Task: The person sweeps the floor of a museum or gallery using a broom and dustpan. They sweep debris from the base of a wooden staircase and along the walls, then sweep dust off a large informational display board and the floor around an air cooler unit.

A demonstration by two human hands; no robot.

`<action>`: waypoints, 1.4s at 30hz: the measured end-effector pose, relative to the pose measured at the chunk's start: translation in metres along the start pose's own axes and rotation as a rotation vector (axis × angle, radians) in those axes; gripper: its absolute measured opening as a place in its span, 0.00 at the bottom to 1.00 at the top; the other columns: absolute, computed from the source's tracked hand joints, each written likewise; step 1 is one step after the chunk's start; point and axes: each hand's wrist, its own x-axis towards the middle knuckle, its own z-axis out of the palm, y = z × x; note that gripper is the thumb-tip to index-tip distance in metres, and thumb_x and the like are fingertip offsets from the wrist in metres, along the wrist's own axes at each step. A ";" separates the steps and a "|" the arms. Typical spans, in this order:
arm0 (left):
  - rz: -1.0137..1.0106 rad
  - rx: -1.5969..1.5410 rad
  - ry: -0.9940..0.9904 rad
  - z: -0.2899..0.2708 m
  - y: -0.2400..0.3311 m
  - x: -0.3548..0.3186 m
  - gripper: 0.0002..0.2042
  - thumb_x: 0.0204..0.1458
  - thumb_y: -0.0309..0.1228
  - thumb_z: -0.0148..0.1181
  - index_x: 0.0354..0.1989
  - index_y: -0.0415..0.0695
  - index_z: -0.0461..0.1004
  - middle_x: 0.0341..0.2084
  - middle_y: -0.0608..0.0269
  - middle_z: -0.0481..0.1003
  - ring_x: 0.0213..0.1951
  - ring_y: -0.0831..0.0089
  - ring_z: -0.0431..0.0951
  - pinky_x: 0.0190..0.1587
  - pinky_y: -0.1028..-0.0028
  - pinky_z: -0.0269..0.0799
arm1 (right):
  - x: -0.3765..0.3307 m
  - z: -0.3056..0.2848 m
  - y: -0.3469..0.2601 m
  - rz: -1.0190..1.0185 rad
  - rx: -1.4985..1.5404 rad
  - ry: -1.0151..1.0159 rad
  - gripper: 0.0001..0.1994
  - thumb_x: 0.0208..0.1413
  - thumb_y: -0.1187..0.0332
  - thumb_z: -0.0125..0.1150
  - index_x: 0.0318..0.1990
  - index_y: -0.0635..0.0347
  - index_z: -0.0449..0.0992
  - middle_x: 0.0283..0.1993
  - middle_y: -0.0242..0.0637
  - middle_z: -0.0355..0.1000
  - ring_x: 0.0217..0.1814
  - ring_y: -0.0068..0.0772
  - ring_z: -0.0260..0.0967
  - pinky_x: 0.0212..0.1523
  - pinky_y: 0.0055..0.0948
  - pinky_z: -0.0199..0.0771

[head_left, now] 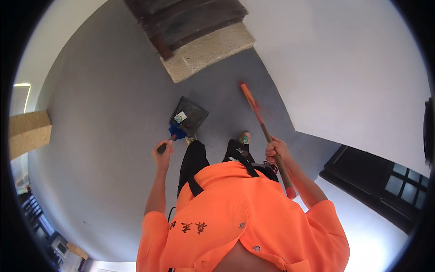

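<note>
My left hand (162, 155) is closed round the dark handle of a long-handled dustpan (195, 114), seen nearly end-on. The black pan rests on the grey floor in front of my left foot. A white scrap (180, 117) lies in it, and a blue piece (178, 131) shows at its near edge; whether that is part of the pan I cannot tell. My right hand (277, 152) grips the brown stick of a broom (264, 130), whose upper end passes beside my forearm. Its orange-red lower end (247, 94) slants down to the floor ahead, slightly blurred.
A pale stone step (210, 51) under dark wooden framework (195, 20) stands ahead. Along the right runs a white wall (335, 68). A wood-coloured block (31, 132) is at the far left, and a dark-framed window (405, 181) at the lower right.
</note>
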 end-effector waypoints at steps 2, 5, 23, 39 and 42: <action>0.018 0.003 0.006 -0.016 0.000 0.011 0.07 0.48 0.28 0.60 0.25 0.38 0.71 0.17 0.67 0.70 0.20 0.81 0.69 0.24 0.80 0.68 | 0.005 0.035 -0.008 0.048 0.121 -0.139 0.05 0.57 0.72 0.40 0.40 0.53 0.61 0.14 0.21 0.51 0.09 0.13 0.50 0.08 0.19 0.44; 0.098 0.029 -0.001 -0.036 -0.005 0.032 0.07 0.48 0.27 0.60 0.23 0.39 0.70 0.15 0.69 0.68 0.19 0.83 0.67 0.22 0.80 0.65 | 0.006 0.042 -0.013 0.098 0.410 -0.391 0.16 0.56 0.74 0.40 0.53 0.54 0.56 0.15 0.21 0.52 0.10 0.14 0.49 0.10 0.19 0.46; 0.049 0.145 0.078 -0.070 0.045 0.150 0.09 0.45 0.30 0.62 0.20 0.39 0.71 0.12 0.68 0.67 0.17 0.82 0.69 0.20 0.79 0.64 | 0.060 0.095 -0.136 -0.179 -0.373 0.107 0.35 0.43 0.82 0.45 0.64 0.61 0.46 0.13 0.31 0.54 0.08 0.20 0.51 0.06 0.22 0.48; 0.194 0.283 -0.110 -0.172 0.025 0.295 0.09 0.44 0.32 0.63 0.20 0.42 0.71 0.11 0.61 0.69 0.17 0.73 0.73 0.23 0.72 0.66 | -0.073 0.337 0.042 0.132 -0.691 -0.153 0.32 0.44 0.81 0.49 0.62 0.64 0.55 0.15 0.34 0.60 0.10 0.22 0.56 0.10 0.21 0.54; 0.016 0.130 -0.218 -0.186 0.033 0.287 0.10 0.46 0.33 0.62 0.20 0.42 0.70 0.11 0.62 0.67 0.17 0.74 0.72 0.24 0.72 0.65 | -0.119 0.343 0.054 0.129 -0.643 -0.040 0.31 0.44 0.82 0.50 0.61 0.65 0.57 0.15 0.33 0.59 0.10 0.20 0.54 0.11 0.21 0.51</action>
